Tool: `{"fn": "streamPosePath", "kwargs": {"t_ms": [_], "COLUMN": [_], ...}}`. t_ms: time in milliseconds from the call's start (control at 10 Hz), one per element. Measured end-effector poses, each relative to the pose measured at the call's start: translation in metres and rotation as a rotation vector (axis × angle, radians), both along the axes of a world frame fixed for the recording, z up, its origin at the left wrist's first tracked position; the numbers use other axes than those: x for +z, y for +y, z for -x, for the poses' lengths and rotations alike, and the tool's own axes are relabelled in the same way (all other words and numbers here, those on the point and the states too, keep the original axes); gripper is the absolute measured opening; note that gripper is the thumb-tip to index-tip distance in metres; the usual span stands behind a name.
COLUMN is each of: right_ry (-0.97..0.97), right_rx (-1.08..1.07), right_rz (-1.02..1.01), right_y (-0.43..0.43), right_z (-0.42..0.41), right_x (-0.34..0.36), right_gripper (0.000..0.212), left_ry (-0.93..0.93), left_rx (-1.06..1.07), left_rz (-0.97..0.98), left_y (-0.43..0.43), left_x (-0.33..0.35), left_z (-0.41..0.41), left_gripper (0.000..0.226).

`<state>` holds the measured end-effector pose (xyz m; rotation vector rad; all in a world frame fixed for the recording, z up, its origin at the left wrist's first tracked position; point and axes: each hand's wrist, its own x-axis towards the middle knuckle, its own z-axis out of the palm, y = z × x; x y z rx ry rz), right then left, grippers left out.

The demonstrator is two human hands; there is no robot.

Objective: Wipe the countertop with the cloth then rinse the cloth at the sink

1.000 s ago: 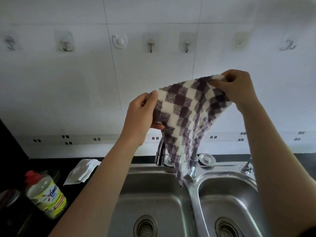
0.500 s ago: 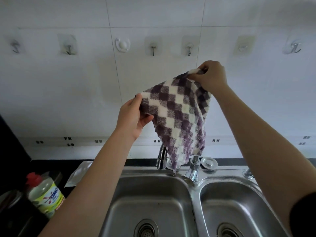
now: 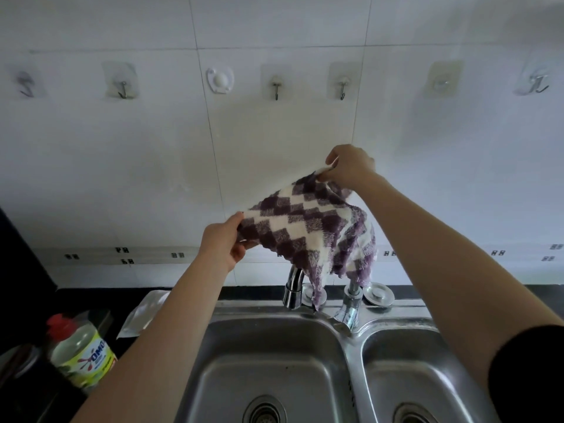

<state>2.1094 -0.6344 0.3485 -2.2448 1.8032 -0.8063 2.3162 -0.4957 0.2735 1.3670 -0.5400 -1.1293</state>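
A purple-and-white checked cloth hangs spread in the air above the tap. My left hand pinches its lower left corner. My right hand pinches its upper right corner, close to the white tiled wall. The cloth's lowest tip dangles just behind the spout, touching or nearly touching the sink's back ledge. Below is a double steel sink with a drain in each basin. A strip of black countertop shows to the left.
A detergent bottle with a red cap stands at the lower left. A white folded packet lies on the counter beside the sink. A row of adhesive hooks lines the wall. A round steel cap sits on the sink ledge.
Both hands have carried the cloth lower and toward the wall, stretching it flatter between them. The camera view has tilted up, so more wall shows.
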Motion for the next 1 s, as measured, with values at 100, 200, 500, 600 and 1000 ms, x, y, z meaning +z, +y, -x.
{"fn": "streamPosePath", "kwargs": {"t_ms": [100, 200, 500, 600, 1000], "right_ry": [0.131, 0.237, 0.351, 0.345, 0.013], "right_rx": [-0.011, -0.005, 0.197, 0.213, 0.204], "right_rz": [-0.056, -0.211, -0.556, -0.579, -0.345], "right_y": [-0.002, -0.004, -0.011, -0.011, -0.002], "right_z": [-0.004, -0.009, -0.017, -0.017, -0.026], "right_x": [-0.007, -0.008, -0.019, -0.024, -0.018], "right_gripper": [0.044, 0.049, 0.037, 0.038, 0.036], "left_ry": [-0.022, -0.07, -0.026, -0.029, -0.431], "left_rx": [-0.026, -0.07, -0.174, -0.193, -0.069], "left_rz": [-0.06, -0.129, -0.197, -0.222, -0.164], "left_y": [-0.002, -0.006, -0.008, -0.007, 0.006], "left_x": [-0.015, -0.029, -0.06, -0.063, -0.069], "left_z": [-0.002, -0.003, -0.007, -0.009, -0.025], "left_gripper": [0.02, 0.019, 0.018, 0.024, 0.031]}}
